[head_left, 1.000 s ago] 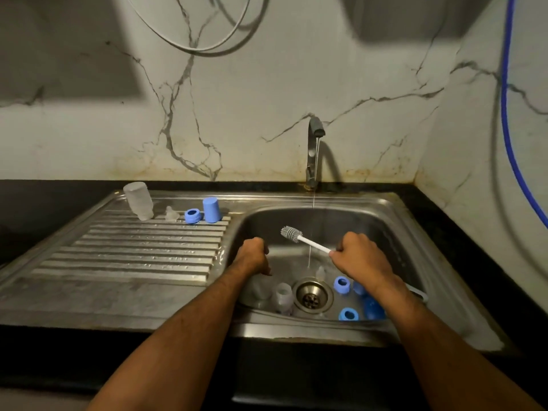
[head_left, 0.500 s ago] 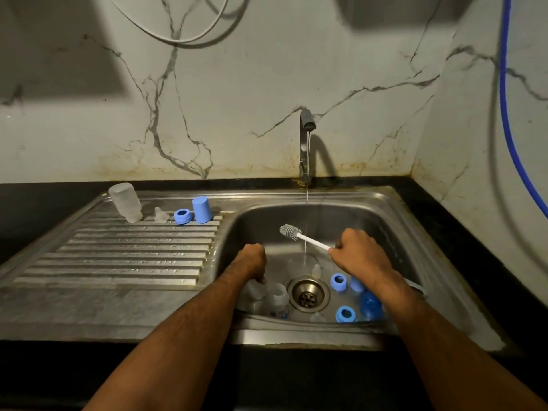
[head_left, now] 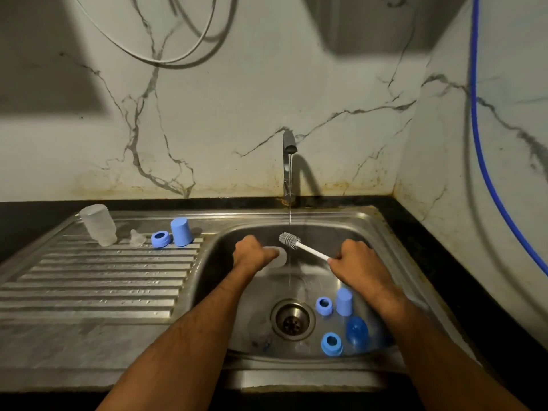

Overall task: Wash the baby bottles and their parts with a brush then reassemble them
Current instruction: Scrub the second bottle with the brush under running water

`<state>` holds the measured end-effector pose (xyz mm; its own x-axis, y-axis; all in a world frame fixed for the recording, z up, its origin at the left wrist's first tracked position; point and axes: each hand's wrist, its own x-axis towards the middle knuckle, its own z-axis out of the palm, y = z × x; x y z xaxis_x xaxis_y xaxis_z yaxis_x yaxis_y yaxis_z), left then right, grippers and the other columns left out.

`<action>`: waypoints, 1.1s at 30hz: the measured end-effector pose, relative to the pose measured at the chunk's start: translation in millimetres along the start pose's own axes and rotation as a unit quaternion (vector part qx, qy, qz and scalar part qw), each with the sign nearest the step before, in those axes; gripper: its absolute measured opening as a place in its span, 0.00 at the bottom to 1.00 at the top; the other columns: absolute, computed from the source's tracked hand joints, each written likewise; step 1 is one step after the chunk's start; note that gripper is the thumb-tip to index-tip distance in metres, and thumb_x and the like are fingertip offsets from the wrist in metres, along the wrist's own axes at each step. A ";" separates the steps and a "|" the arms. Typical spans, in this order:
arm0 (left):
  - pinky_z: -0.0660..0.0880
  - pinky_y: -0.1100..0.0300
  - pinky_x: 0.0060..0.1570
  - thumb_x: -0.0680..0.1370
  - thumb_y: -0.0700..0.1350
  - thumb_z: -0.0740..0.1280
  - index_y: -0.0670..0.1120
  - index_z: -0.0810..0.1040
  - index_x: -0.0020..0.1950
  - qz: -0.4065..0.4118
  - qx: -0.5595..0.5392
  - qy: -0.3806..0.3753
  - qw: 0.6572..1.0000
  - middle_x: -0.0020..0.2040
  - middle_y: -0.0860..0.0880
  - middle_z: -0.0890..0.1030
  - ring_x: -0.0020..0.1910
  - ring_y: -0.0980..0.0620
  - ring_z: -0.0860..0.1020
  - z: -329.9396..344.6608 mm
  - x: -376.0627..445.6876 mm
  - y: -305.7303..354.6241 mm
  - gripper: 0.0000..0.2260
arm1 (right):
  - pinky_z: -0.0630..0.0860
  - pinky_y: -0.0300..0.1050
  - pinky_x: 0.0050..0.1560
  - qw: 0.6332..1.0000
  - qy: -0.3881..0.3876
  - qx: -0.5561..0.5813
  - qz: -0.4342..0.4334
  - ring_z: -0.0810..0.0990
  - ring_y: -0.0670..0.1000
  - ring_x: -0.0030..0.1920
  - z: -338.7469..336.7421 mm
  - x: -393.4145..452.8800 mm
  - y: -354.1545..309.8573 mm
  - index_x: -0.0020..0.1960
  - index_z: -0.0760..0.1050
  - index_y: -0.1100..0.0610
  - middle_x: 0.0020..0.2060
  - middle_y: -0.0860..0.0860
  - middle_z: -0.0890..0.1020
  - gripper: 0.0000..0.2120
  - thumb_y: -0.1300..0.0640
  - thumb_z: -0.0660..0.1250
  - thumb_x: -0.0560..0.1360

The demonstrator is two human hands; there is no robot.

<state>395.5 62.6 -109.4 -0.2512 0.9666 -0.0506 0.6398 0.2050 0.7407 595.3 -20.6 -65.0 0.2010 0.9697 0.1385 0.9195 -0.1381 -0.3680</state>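
Over the sink bowl (head_left: 385,238), the left hand (head_left: 252,255) is curled round a clear bottle (head_left: 278,258) and holds it lying on its side, with the open mouth facing right. The right hand (head_left: 355,262) is closed in a fist round the white handle of the brush (head_left: 299,244). The grey bristle head of the brush points up and to the left, just beside the bottle's mouth. A thin stream of water (head_left: 290,221) runs down from the tap (head_left: 288,164) between the two hands.

Down in the bowl, right of the drain (head_left: 292,319), lie two blue rings (head_left: 323,305), a light blue cap (head_left: 344,301) and a dark blue part (head_left: 357,330).

On the ribbed draining board (head_left: 98,280) to the left stand another clear bottle upside down (head_left: 98,223), a clear teat (head_left: 137,238), a blue ring (head_left: 160,238) and a blue cap (head_left: 181,231), all in a row near the back edge.
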 end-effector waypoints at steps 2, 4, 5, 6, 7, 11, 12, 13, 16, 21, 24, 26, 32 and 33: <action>0.83 0.48 0.44 0.70 0.46 0.77 0.44 0.72 0.48 -0.061 -0.120 -0.017 0.991 0.46 0.45 0.75 0.46 0.47 0.78 7.0 0.8 6.5 0.15 | 0.72 0.42 0.36 1.000 -0.005 0.002 -0.002 0.79 0.51 0.37 -2.4 5.6 2.8 0.45 0.80 0.56 0.34 0.50 0.77 0.09 0.51 0.68 0.77; 0.83 0.47 0.44 0.69 0.41 0.73 0.39 0.72 0.53 -0.135 -0.267 -0.061 0.952 0.48 0.42 0.74 0.49 0.42 0.78 11.5 3.5 10.7 0.17 | 0.68 0.40 0.32 1.000 -0.008 0.002 -0.006 0.78 0.49 0.36 -2.6 11.5 5.9 0.44 0.80 0.55 0.35 0.50 0.78 0.09 0.50 0.68 0.78; 0.82 0.48 0.44 0.68 0.39 0.70 0.38 0.73 0.57 -0.164 -0.332 -0.096 0.924 0.49 0.40 0.75 0.49 0.40 0.78 12.9 4.0 11.6 0.19 | 0.66 0.38 0.31 1.000 -0.007 -0.001 -0.009 0.75 0.47 0.34 -1.7 14.0 7.1 0.44 0.80 0.55 0.33 0.49 0.76 0.09 0.50 0.67 0.79; 0.81 0.50 0.44 0.67 0.39 0.68 0.37 0.74 0.59 -0.190 -0.380 -0.139 0.894 0.50 0.38 0.76 0.48 0.40 0.78 14.0 4.3 12.7 0.21 | 0.65 0.37 0.30 1.000 -0.006 -0.002 -0.011 0.73 0.45 0.32 -1.0 17.1 8.6 0.45 0.80 0.55 0.32 0.48 0.75 0.10 0.50 0.67 0.79; 0.78 0.52 0.45 0.66 0.38 0.65 0.36 0.74 0.58 -0.213 -0.416 -0.173 0.867 0.49 0.38 0.76 0.46 0.41 0.77 13.8 3.0 13.0 0.21 | 0.65 0.36 0.30 1.000 -0.004 0.000 -0.012 0.72 0.43 0.31 -0.1 19.8 9.2 0.45 0.80 0.55 0.32 0.48 0.75 0.10 0.50 0.67 0.79; 0.76 0.54 0.53 0.61 0.35 0.63 0.35 0.75 0.58 -0.283 -0.476 -0.216 0.804 0.52 0.39 0.78 0.48 0.41 0.78 19.9 6.0 7.8 0.24 | 0.78 0.42 0.38 0.999 0.000 0.028 -0.022 0.79 0.47 0.34 3.2 32.8 10.9 0.41 0.81 0.56 0.33 0.51 0.80 0.12 0.50 0.67 0.78; 0.76 0.52 0.55 0.63 0.33 0.62 0.35 0.74 0.57 -0.275 -0.474 -0.220 0.807 0.51 0.39 0.77 0.48 0.40 0.78 21.3 7.9 7.3 0.22 | 0.80 0.45 0.40 0.999 0.002 0.038 -0.024 0.80 0.49 0.35 4.4 36.3 11.1 0.40 0.81 0.56 0.33 0.52 0.81 0.13 0.50 0.68 0.78; 0.77 0.52 0.53 0.66 0.32 0.60 0.35 0.74 0.55 -0.262 -0.474 -0.218 0.812 0.48 0.39 0.77 0.46 0.41 0.77 21.8 7.6 9.0 0.17 | 0.80 0.46 0.42 0.999 0.003 0.047 -0.026 0.81 0.49 0.36 4.7 38.9 10.7 0.39 0.81 0.57 0.33 0.52 0.82 0.13 0.50 0.68 0.77; 0.77 0.48 0.44 0.72 0.28 0.57 0.36 0.75 0.53 -0.225 -0.481 -0.211 0.821 0.48 0.38 0.77 0.47 0.41 0.77 22.6 8.9 12.1 0.13 | 0.79 0.47 0.42 0.997 0.009 0.073 -0.023 0.81 0.51 0.37 8.7 45.3 10.8 0.39 0.81 0.57 0.33 0.53 0.82 0.13 0.50 0.69 0.77; 0.80 0.42 0.49 0.74 0.38 0.73 0.41 0.76 0.61 -0.205 -0.541 -0.191 0.793 0.56 0.38 0.79 0.53 0.40 0.80 28.8 23.0 8.4 0.17 | 0.81 0.51 0.42 0.991 -0.015 0.134 -0.014 0.83 0.55 0.35 25.4 54.2 20.3 0.37 0.81 0.61 0.31 0.57 0.82 0.16 0.49 0.72 0.76; 0.77 0.37 0.55 0.74 0.42 0.74 0.43 0.73 0.61 -0.208 -0.579 -0.124 0.778 0.56 0.37 0.79 0.57 0.37 0.79 24.1 34.8 6.0 0.18 | 0.78 0.46 0.36 0.989 -0.032 0.141 -0.021 0.81 0.52 0.32 28.1 56.5 26.3 0.35 0.80 0.60 0.28 0.55 0.81 0.16 0.49 0.72 0.76; 0.78 0.36 0.54 0.71 0.43 0.77 0.42 0.69 0.65 -0.211 -0.601 -0.086 0.766 0.58 0.36 0.78 0.56 0.35 0.80 19.2 44.0 1.7 0.27 | 0.72 0.41 0.33 0.989 -0.040 0.140 -0.026 0.80 0.49 0.31 27.5 55.6 28.5 0.34 0.79 0.58 0.27 0.53 0.80 0.16 0.50 0.72 0.76; 0.79 0.38 0.55 0.76 0.42 0.73 0.49 0.62 0.66 -0.207 -0.619 0.000 0.758 0.58 0.37 0.74 0.59 0.36 0.78 10.6 49.6 0.8 0.26 | 0.70 0.41 0.35 0.988 -0.045 0.143 -0.033 0.80 0.50 0.33 23.2 54.5 29.5 0.33 0.79 0.58 0.27 0.52 0.80 0.16 0.51 0.73 0.75; 0.79 0.38 0.53 0.76 0.42 0.73 0.47 0.62 0.67 -0.207 -0.623 -0.002 0.754 0.59 0.37 0.75 0.58 0.37 0.78 10.1 50.4 -0.4 0.26 | 0.70 0.40 0.35 0.989 -0.043 0.137 -0.039 0.80 0.49 0.34 21.7 54.3 29.9 0.34 0.80 0.58 0.28 0.51 0.80 0.15 0.51 0.73 0.75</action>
<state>389.9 112.8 -119.1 -0.2387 0.8598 -0.4513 -0.6733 0.1883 0.7150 626.3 32.3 -88.3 0.0930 0.9904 0.1018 0.8021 -0.0139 -0.5970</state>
